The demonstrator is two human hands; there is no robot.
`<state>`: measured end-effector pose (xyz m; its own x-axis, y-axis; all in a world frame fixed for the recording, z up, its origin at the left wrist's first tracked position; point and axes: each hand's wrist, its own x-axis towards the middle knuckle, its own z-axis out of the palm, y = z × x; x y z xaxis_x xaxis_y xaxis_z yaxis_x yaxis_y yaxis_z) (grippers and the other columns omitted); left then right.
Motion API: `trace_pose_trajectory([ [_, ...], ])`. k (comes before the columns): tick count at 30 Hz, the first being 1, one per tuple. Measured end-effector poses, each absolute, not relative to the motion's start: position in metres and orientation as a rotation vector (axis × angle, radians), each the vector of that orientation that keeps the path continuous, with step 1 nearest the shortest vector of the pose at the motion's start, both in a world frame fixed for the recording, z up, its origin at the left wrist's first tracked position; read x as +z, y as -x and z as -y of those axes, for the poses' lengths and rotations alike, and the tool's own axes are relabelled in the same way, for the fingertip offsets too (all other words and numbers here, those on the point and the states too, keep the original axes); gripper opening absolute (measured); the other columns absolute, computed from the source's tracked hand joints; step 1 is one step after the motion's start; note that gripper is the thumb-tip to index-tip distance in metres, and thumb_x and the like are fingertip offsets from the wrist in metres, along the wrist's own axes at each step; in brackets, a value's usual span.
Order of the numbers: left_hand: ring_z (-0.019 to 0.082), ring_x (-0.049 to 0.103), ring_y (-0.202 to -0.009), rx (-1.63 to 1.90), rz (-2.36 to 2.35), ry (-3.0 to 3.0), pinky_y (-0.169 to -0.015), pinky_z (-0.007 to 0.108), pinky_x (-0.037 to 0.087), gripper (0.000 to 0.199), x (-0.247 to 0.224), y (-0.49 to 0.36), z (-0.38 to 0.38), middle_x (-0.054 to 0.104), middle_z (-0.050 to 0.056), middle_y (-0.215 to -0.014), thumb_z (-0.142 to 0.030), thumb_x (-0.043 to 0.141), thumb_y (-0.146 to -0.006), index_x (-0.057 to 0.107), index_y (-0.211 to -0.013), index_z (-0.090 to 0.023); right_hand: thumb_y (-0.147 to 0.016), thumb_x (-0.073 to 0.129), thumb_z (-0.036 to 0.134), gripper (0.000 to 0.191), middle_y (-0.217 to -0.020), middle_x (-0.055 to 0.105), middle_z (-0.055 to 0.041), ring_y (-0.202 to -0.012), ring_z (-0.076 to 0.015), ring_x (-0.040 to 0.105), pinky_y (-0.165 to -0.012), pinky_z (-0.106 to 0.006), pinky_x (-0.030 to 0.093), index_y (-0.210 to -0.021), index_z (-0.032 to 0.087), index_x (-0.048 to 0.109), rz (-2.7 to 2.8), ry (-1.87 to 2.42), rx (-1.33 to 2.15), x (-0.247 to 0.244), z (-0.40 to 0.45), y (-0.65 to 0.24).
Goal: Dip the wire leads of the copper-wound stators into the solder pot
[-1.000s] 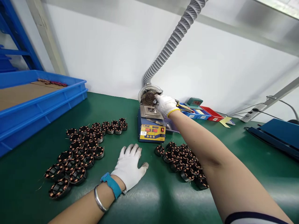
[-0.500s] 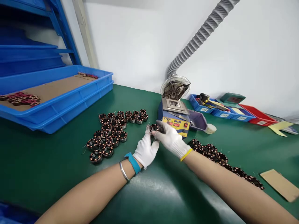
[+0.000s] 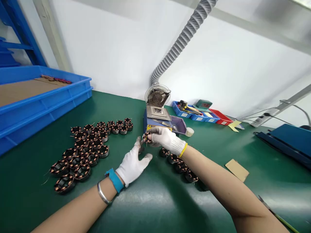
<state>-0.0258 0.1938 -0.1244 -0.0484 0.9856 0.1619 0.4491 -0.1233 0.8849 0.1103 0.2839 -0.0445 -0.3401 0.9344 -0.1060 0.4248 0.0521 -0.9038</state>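
Observation:
Gloved in white, my right hand [image 3: 164, 138] grips a motor stator [image 3: 146, 137], a small ring with copper windings, just in front of the solder pot [image 3: 157, 118]. The ring is tilted, and the fingers partly cover it. My left hand [image 3: 133, 163], also gloved, is just left of and below that stator. Its thumb and fingers are spread, and whether a fingertip touches the ring I cannot tell. On the left of the green table stands a group of stators [image 3: 85, 151]. Another row of stators [image 3: 181, 166] runs below my right forearm, which hides part of it.
A blue crate [image 3: 70, 98] sits at the left. Behind the solder pot rises a grey exhaust hose [image 3: 179, 43]. To its right are a purple bin [image 3: 179, 124], small blue bins [image 3: 182, 113] and a red bin [image 3: 220, 118]. A cardboard piece [image 3: 237, 170] lies at the right.
The view has swung right. Both hands were around the stator; now my right hand holds it tilted, while my left hand has loosened and drawn slightly away with its fingers spread.

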Motion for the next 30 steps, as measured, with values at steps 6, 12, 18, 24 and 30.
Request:
trace_pose_trajectory([
  [6,0.025,0.055,-0.121,0.988,-1.556,-1.648,-0.104,0.038,0.043,0.081,-0.121,0.023,-0.194,0.051,0.014,-0.139,-0.044,0.056,-0.076,0.03,-0.145,-0.009,-0.074,0.069,0.038,0.046,-0.108,0.068,-0.0064,-0.101,-0.0209,0.064,-0.089,-0.032,0.049,-0.115,0.019,0.062,1.8,1.656,0.351,0.009,-0.36,-0.133],
  [12,0.024,0.056,-0.12,0.98,-1.53,-1.658,-0.104,0.038,0.044,0.078,-0.122,0.024,-0.195,0.056,0.013,-0.134,-0.041,0.056,-0.075,0.033,-0.143,-0.01,-0.075,0.064,0.043,0.047,-0.11,0.068,-0.0065,-0.104,-0.0251,0.062,-0.086,-0.034,0.048,-0.117,0.023,0.061,1.886,1.825,0.043,0.011,-0.399,-0.138],
  [18,0.025,0.057,-0.118,0.967,-1.529,-1.671,-0.103,0.038,0.044,0.077,-0.119,0.024,-0.195,0.058,0.013,-0.131,-0.039,0.058,-0.074,0.036,-0.142,-0.01,-0.074,0.062,0.046,0.047,-0.108,0.068,-0.0055,-0.103,-0.026,0.062,-0.084,-0.035,0.049,-0.116,0.025,0.061,1.925,1.898,0.006,-0.006,-0.409,-0.136],
  [24,0.025,0.057,-0.118,0.984,-1.525,-1.671,-0.103,0.04,0.044,0.075,-0.12,0.024,-0.195,0.059,0.013,-0.13,-0.038,0.059,-0.074,0.039,-0.141,-0.011,-0.073,0.06,0.048,0.048,-0.11,0.067,-0.0059,-0.105,-0.027,0.061,-0.085,-0.036,0.048,-0.116,0.025,0.061,1.94,1.886,0.016,-0.011,-0.411,-0.138],
  [30,0.025,0.057,-0.119,0.976,-1.52,-1.676,-0.103,0.04,0.044,0.074,-0.121,0.025,-0.195,0.059,0.012,-0.13,-0.039,0.059,-0.075,0.038,-0.141,-0.012,-0.075,0.06,0.048,0.049,-0.111,0.067,-0.0077,-0.105,-0.0262,0.061,-0.086,-0.035,0.047,-0.117,0.023,0.06,1.918,1.862,0.029,-0.001,-0.408,-0.138],
])
